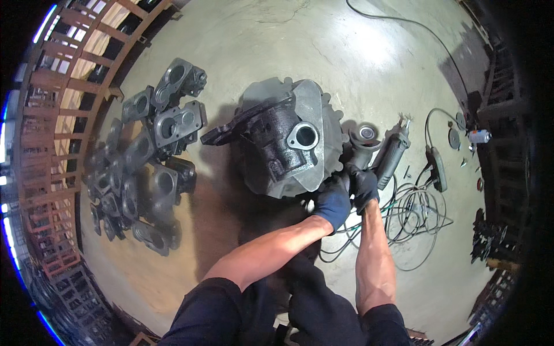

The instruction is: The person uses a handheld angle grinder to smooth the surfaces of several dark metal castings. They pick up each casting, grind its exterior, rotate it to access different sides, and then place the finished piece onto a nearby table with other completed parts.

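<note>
While both gloved hands grip one angle grinder, one large casting lies alongside.

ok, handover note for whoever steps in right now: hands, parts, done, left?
Left hand, gloved: at the lower right edge of the big casting; grip unclear.
Right hand, gloved: gripping the grinder, which is at the casting's right edge.
A second power tool and cables lie on the floor to the right. Pile of smaller castings to the left.
Done and left: cannot tell.
</note>
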Demonstrator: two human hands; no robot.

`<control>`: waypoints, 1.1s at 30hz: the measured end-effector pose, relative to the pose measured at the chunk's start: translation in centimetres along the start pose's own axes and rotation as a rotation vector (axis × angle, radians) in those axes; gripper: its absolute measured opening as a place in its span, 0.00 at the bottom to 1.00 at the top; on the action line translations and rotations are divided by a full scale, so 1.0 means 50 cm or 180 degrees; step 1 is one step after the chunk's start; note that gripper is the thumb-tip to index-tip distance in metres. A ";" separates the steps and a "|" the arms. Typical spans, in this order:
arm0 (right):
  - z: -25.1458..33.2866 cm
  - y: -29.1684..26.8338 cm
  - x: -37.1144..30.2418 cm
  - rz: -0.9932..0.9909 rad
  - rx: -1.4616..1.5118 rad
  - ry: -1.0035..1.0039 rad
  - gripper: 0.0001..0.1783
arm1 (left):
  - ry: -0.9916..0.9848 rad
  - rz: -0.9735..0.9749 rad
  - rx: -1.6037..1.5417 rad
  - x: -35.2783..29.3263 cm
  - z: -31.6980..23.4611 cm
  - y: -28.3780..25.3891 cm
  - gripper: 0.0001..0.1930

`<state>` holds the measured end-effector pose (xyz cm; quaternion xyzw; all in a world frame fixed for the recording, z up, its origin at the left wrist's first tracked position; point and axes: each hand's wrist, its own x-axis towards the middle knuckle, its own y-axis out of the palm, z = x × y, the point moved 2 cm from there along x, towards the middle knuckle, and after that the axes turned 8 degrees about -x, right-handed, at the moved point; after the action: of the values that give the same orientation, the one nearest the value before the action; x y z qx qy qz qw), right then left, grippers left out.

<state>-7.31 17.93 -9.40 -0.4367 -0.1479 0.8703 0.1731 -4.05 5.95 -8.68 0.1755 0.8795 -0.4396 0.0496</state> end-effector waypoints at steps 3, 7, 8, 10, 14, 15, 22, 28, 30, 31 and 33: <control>-0.022 -0.001 0.023 -0.0018 0.0075 0.0028 0.26 | -0.0094 0.0307 -0.0310 0.015 0.007 0.030 0.28; -0.011 0.003 0.008 0.0017 -0.0174 -0.0341 0.29 | 0.0180 0.0023 -0.0248 0.011 0.029 0.041 0.20; -0.031 0.003 0.023 0.0154 -0.0454 -0.0536 0.31 | 0.0237 -0.0124 -0.0198 0.008 0.044 0.057 0.19; -0.012 -0.003 -0.008 0.0296 -0.0541 -0.0112 0.34 | 0.0268 0.0232 0.0087 0.000 0.039 0.041 0.18; 0.013 -0.010 -0.055 0.0276 -0.1181 -0.0162 0.28 | 0.0660 0.1258 -0.0828 -0.039 -0.002 -0.110 0.12; -0.038 -0.018 -0.019 0.0221 -0.1110 -0.0415 0.27 | 0.0781 0.1798 -0.1211 -0.052 -0.026 -0.160 0.10; -0.100 -0.048 -0.007 0.0283 -0.1385 -0.0526 0.24 | 0.1391 -0.1502 -0.0860 0.102 0.007 -0.674 0.24; -0.068 -0.004 -0.028 0.0380 -0.0514 -0.0376 0.25 | 0.0477 0.0250 -0.1162 0.217 0.093 -0.615 0.20; -0.081 -0.017 -0.022 0.0349 -0.0820 -0.0333 0.23 | 0.0470 0.0117 -0.0946 0.190 0.073 -0.612 0.19; -0.090 -0.015 -0.019 0.0333 -0.0841 -0.0402 0.23 | 0.0575 0.0120 -0.0787 0.174 0.068 -0.616 0.19; -0.069 -0.001 -0.030 0.0447 -0.0988 -0.0455 0.23 | 0.0329 -0.0285 -0.1021 0.124 0.052 -0.621 0.17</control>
<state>-3.67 17.70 -10.30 -0.4044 -0.2615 0.8758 0.0314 -20.96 -11.61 11.73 0.1483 0.9466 -0.2859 0.0121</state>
